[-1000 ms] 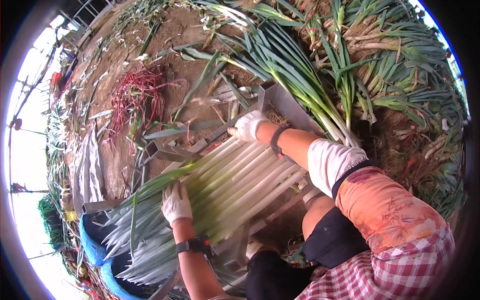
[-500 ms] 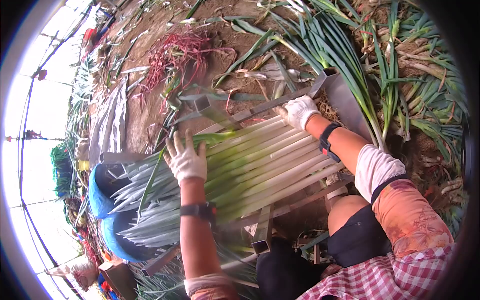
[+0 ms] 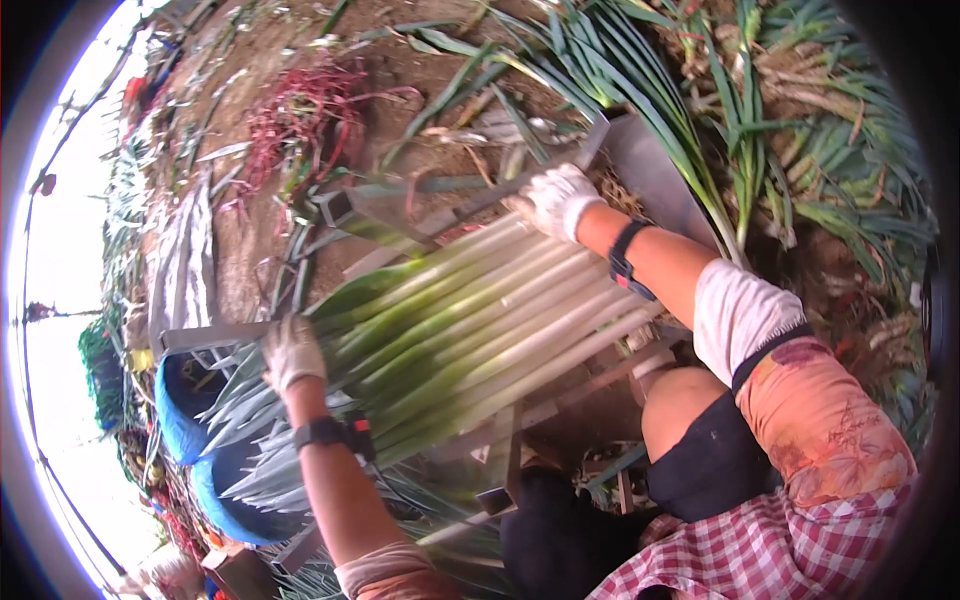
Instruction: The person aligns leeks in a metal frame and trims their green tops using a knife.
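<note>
A row of long green onions [image 3: 470, 310] lies side by side across a metal rack [image 3: 220, 336], white stems to the right and leaves to the left. My left hand [image 3: 292, 352], in a white glove, rests on the leaves near the rack's left bar; its fingers look stretched out, slightly blurred. My gloved right hand [image 3: 562, 200] is closed around the white end of the farthest green onion, near the roots. A metal plate [image 3: 655, 165] stands just beyond the right hand. Blue rounded covers [image 3: 180, 410] sit below the leaf tips.
Red twine [image 3: 310, 115] lies tangled on the dirt floor [image 3: 415, 90]. Loose green onions [image 3: 625, 75] lie beyond the plate, with a larger pile [image 3: 850, 130] on the right. A square metal tube [image 3: 370, 225] sticks up at the rack's far side.
My left hand has moved left along the leaves, and its spread fingers have come closer together. My right hand stays at the root end. The view has shifted slightly.
</note>
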Tool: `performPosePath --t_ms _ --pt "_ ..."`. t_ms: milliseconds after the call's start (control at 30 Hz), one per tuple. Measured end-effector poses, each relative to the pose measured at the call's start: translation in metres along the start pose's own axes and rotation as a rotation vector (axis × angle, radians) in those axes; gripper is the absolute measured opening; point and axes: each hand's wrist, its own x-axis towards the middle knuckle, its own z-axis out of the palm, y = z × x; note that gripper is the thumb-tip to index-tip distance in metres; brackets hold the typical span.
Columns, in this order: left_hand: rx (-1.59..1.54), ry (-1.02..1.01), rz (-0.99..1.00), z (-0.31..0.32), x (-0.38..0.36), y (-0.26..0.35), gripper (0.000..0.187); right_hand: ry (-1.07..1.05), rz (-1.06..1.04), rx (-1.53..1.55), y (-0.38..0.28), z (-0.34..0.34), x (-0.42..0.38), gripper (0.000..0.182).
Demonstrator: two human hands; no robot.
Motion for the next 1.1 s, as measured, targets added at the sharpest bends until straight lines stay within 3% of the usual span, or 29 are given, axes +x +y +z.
performPosePath --t_ms 100,233,333,400,433,533,567,600,633,667,700,733,833,900,933,1000,1067,1100 --pt "0.008 -0.068 -0.209 -0.003 0.01 -0.02 0.055 -0.045 0.017 0.006 -0.002 -0.004 -0.002 0.043" --pt "-0.13 -0.081 -0.151 0.022 0.026 -0.063 0.063 -0.12 0.109 0.023 -0.003 -0.007 0.003 0.049" --pt "-0.082 -0.021 -0.148 0.019 0.019 -0.064 0.063 -0.176 0.087 0.019 0.002 -0.006 0.009 0.048" --pt "0.061 -0.004 -0.176 0.001 -0.002 -0.048 0.062 -0.171 -0.038 0.096 0.008 -0.01 0.006 0.046" --pt "-0.002 0.018 -0.067 -0.012 -0.016 -0.039 0.06 -0.263 -0.196 -0.026 0.012 -0.015 0.011 0.045" --pt "-0.156 0.02 0.304 -0.038 -0.079 0.008 0.052 -0.266 0.029 0.167 0.006 -0.073 -0.002 0.044" --pt "-0.244 -0.041 0.382 -0.046 -0.105 0.031 0.055 -0.223 0.018 0.306 0.009 -0.095 -0.012 0.045" --pt "-0.249 -0.059 0.532 -0.039 -0.121 0.045 0.062 -0.119 -0.045 0.364 0.015 -0.107 -0.024 0.043" --pt "0.005 0.023 0.772 -0.017 -0.144 0.079 0.069 -0.083 -0.02 0.634 0.025 -0.122 -0.043 0.043" --pt "-0.01 0.02 0.838 -0.007 -0.15 0.093 0.072 -0.052 0.002 0.905 0.04 -0.133 -0.063 0.045" --pt "0.028 -0.043 0.857 -0.001 -0.151 0.105 0.075 -0.043 -0.008 0.879 0.041 -0.16 -0.094 0.058" --pt "0.034 -0.065 0.891 0.015 -0.149 0.11 0.076 0.003 0.018 0.919 0.049 -0.17 -0.12 0.058" --pt "0.142 -0.033 0.863 0.019 -0.156 0.12 0.075 0.113 0.042 1.007 0.092 -0.173 -0.184 0.042" --pt "0.155 -0.092 0.813 0.016 -0.16 0.124 0.076 0.198 0.136 1.136 0.124 -0.151 -0.231 0.044" --pt "0.084 -0.029 0.819 0.026 -0.158 0.122 0.08 0.232 0.2 1.138 0.139 -0.14 -0.254 0.045" --pt "0.083 0.025 0.838 0.034 -0.156 0.119 0.082 0.191 0.605 1.073 0.151 -0.114 -0.291 0.048" --pt "0.118 0.025 0.846 0.036 -0.155 0.116 0.083 0.129 0.853 1.154 0.179 -0.053 -0.32 0.046" --pt "0.129 -0.002 0.836 0.031 -0.157 0.118 0.084 0.133 0.867 1.023 0.183 -0.024 -0.328 0.046"
